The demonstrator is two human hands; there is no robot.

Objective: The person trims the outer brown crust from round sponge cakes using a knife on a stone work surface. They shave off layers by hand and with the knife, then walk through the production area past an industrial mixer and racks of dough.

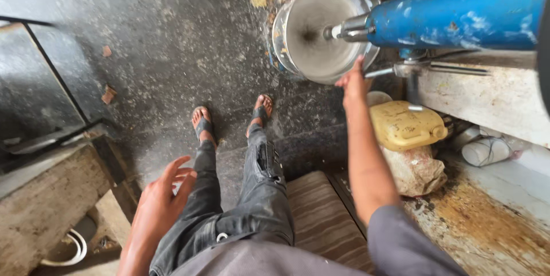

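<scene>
My right hand reaches forward and touches the lower rim of a large round steel bowl; whether its fingers grip the rim is hidden. A metal shaft from a blue machine body runs into the bowl, whose inside looks blurred as if spinning. My left hand hangs at my left side above my thigh, fingers spread and holding nothing. I am looking down at my legs in dark jeans and my feet in sandals on the dark speckled floor.
A yellow jerrycan lies on a lumpy sack under the machine, beside a stained concrete ledge. A striped wooden seat is by my right leg. At left stand a dark glass panel and a concrete block.
</scene>
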